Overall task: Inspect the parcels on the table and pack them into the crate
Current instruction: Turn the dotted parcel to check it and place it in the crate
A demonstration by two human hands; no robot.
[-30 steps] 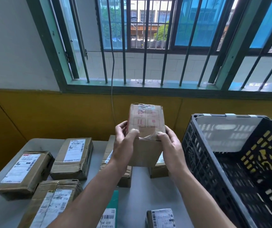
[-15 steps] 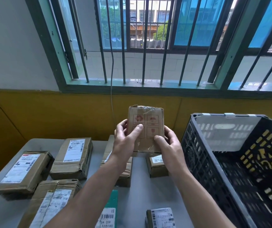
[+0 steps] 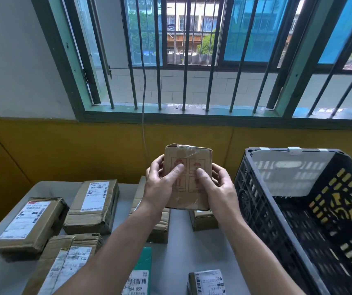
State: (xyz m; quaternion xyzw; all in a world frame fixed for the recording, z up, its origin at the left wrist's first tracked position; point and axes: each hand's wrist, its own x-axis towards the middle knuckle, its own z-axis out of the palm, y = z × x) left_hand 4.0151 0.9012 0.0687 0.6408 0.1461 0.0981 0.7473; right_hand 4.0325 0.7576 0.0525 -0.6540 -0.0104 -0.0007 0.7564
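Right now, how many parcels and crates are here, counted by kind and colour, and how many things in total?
Brown parcel, held by left hand and right hand: 1
Brown parcels on the table: 6
Green parcel on the table: 1
Black crate: 1
Total: 9

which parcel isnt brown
The green parcel at the near edge of the table, with a barcode label. All the others, including the held parcel, are brown cardboard.
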